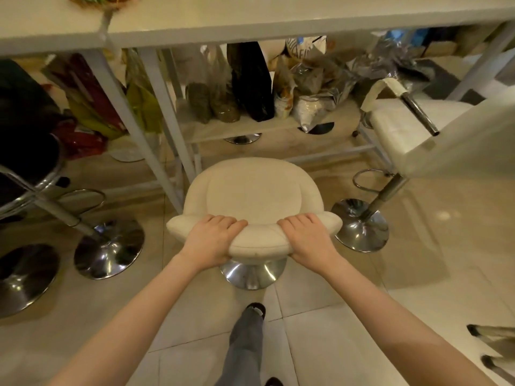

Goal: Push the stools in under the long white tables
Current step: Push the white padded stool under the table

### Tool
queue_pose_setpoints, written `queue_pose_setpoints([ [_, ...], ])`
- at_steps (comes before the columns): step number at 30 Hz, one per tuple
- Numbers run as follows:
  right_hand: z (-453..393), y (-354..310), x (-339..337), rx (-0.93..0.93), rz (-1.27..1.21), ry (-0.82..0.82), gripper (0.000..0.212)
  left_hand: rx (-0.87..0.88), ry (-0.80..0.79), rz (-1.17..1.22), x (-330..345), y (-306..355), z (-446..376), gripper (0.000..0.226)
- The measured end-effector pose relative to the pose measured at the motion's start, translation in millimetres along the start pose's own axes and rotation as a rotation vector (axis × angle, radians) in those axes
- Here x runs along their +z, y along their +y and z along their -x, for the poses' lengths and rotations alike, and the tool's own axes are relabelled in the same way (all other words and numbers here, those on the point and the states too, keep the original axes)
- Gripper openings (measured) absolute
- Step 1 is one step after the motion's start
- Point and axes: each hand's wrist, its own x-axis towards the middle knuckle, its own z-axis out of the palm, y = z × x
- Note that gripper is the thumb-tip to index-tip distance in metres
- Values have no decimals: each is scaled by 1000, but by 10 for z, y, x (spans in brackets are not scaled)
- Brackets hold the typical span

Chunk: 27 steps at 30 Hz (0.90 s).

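1. The cream stool (254, 199) is parked dead centre of the frame, just short of the white counter (278, 26) that runs along the top edge.
2. Its low backrest is gripped at the near rim by both hands: the left hand (213, 238) and the right hand (308, 236) are each curled over the padding, fingers on top, thumbs tucked under.
3. The seat lies straight ahead of both hands, toward the top of the frame, with neither hand noticeably nearer.
4. The gap it probably has to slide into sits right of a slanted counter leg (164, 140), which looks close to the seat's left edge, so clipping it seems possible.
5. A white square stool (418, 135) at the right and a dark stool (28, 151) at the left are not fully tucked in yet.
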Motion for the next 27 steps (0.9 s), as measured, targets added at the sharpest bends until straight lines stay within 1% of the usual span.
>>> queue_pose_setpoints([
  [5,-48,44,19,4,8,10,51,12,25,-20,1,-17,-61,72],
  [15,-293,182,75,-1,21,35,43,-9,32,-25,23,-186,-272,66],
  [27,-773,448,147,5,32,19,44,-29,45,-19,23,-501,-691,69],
])
